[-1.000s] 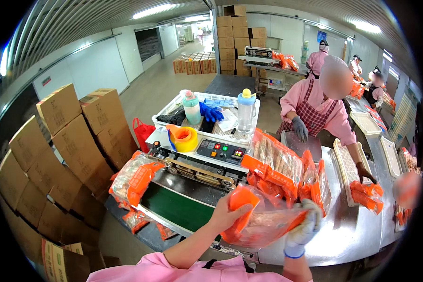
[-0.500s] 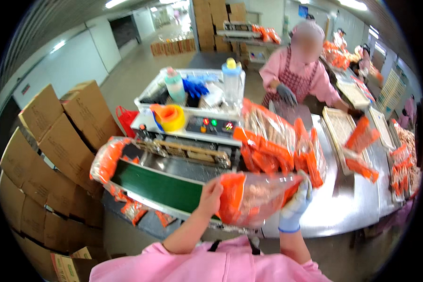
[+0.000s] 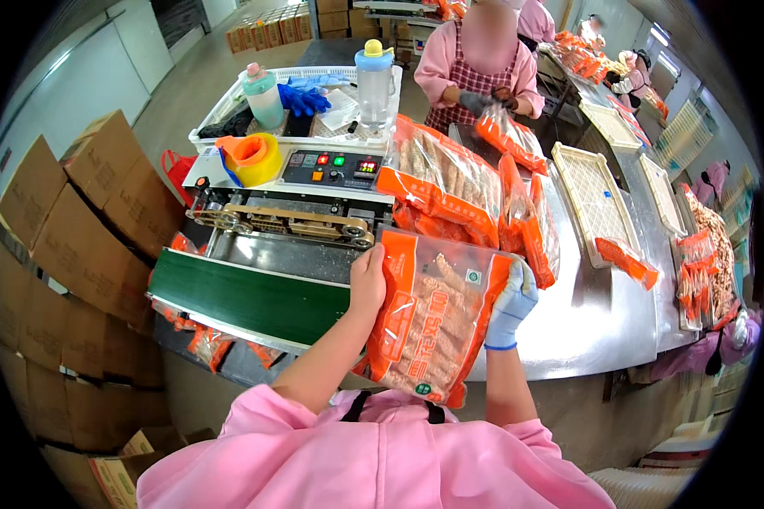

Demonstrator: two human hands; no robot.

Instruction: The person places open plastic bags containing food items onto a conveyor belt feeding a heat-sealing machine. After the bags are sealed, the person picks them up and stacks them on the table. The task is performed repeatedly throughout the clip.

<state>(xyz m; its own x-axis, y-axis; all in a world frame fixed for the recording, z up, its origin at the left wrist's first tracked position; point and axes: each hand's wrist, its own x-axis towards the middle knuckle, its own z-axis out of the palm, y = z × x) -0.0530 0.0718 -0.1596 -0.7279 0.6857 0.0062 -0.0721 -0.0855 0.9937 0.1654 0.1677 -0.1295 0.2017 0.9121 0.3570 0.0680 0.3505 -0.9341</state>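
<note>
Between my hands hangs a clear and orange plastic food bag (image 3: pixel 433 318), with breaded pieces showing through its front. My bare left hand (image 3: pixel 368 276) grips its left edge near the top. On the upper right edge, my right hand (image 3: pixel 512 304), in a pale blue-white glove, holds the other side. Both thumbs face me while the other fingers are partly behind the bag. Left of the bag runs the green conveyor belt (image 3: pixel 238 288) of a sealing machine (image 3: pixel 280 225). Several similar filled bags (image 3: pixel 446 174) are piled just beyond it on the metal table (image 3: pixel 581 318).
Cardboard boxes (image 3: pixel 85 250) stack up on the left. A white basket (image 3: pixel 208 131) with bottles and blue gloves stands behind the machine, near a tape roll (image 3: pixel 259 161). Across the table a co-worker (image 3: pixel 480 68) handles another bag (image 3: pixel 511 140). A cream tray (image 3: pixel 598 204) lies to the right.
My hands have turned the bag upright, its printed front now facing me. A bag at the belt's left end has dropped from view. The co-worker has brought a bag over from the tray.
</note>
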